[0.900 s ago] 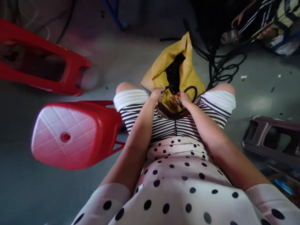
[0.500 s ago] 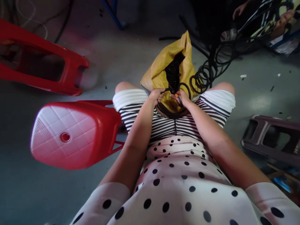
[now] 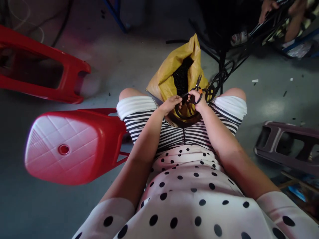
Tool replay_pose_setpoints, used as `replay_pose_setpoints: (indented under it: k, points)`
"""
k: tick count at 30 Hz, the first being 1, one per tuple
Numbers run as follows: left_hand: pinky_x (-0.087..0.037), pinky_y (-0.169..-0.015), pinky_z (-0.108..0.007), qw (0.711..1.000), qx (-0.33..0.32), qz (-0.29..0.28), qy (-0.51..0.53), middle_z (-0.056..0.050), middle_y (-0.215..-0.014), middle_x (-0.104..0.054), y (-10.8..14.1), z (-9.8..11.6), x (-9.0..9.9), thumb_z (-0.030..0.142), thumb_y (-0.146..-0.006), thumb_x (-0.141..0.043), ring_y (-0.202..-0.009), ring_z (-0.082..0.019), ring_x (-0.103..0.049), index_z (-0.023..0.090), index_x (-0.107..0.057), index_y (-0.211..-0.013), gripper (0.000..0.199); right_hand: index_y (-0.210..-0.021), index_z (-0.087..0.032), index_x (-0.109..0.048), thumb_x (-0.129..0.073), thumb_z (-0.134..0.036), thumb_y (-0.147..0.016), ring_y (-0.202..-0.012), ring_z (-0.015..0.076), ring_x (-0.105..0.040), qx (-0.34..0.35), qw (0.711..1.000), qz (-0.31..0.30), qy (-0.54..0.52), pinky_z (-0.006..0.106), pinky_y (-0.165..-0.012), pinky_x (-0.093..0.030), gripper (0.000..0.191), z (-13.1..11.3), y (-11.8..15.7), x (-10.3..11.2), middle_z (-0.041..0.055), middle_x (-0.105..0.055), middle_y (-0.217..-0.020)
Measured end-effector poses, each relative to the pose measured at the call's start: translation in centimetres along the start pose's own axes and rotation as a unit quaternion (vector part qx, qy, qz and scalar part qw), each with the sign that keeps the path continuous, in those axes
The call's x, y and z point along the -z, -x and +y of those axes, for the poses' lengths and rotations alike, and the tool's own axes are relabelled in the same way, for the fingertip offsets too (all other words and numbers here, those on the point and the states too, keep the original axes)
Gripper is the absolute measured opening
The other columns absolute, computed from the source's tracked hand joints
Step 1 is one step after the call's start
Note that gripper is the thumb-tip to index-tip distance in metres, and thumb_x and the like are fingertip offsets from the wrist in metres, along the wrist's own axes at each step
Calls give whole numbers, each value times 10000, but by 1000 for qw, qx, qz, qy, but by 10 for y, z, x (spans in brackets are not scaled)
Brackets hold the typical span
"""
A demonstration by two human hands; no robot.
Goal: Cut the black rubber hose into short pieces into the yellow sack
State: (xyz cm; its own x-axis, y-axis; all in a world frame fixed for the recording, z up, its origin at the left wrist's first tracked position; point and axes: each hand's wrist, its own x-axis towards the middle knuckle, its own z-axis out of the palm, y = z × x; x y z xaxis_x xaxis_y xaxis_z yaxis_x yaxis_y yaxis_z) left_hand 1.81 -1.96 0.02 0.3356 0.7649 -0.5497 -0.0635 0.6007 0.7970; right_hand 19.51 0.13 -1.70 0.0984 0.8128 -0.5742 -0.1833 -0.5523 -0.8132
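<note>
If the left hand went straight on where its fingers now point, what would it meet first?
Just past the black tube at its fingertips, the left hand would probably meet the right hand, which holds scissors; depth is unclear.

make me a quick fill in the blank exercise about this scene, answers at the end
1. The right hand holds scissors whose blades point ____ the wearer's body.
2. The left hand grips a cord coloured ____.
3. The open sack in front of the wearer is coloured ____.
4. The wearer's shorts are patterned with black and white ____.

Missing words: away from; black; yellow; stripes.
</note>
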Motion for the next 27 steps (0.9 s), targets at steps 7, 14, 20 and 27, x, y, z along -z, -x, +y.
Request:
replay_pose_setpoints:
  k: [7, 14, 20, 27]
  points:
    - [-342, -531, -169, 984, -49, 166, 35, 82, -659, -522, -9, 9, 12, 227, -1000, -739, -512, -48, -422, 200, -558, -941, 192, -777, -241, -522, -794, -542, -886, -534, 137, -534, 28, 996, 41, 69, 282, -518, -463, 420, -1, 9, 0, -25, -560, -618]
    - [-305, -491, -160, 973, -56, 211, 73, 72, -691, -511, -12, 15, 25, 275, -1053, -668, -484, -34, -369, 204, -537, -927, 194, -862, -252, -571, -884, -680, -768, -576, 153, -563, -4, 964, -90, 248, 280, -537, -405, 539, 15, 11, 2, -39, -585, -651]
    - [-294, -498, -154, 985, -49, 161, 44, 60, -689, -522, -7, 14, 18, 234, -1046, -659, -491, -28, -368, 182, -565, -883, 195, -822, -261, -513, -860, -691, -784, -557, 148, -543, -22, 958, -101, 267, 268, -512, -369, 554, 13, 13, -1, -50, -542, -610]
    - [-233, -467, -161, 993, -29, 113, 7, 61, -622, -502, -10, 9, 21, 233, -1012, -681, -459, -33, -336, 186, -543, -825, 237, -724, -251, -511, -867, -739, -804, -543, 142, -484, 14, 955, -87, 283, 298, -525, -358, 609, 12, 17, 0, -11, -525, -591]
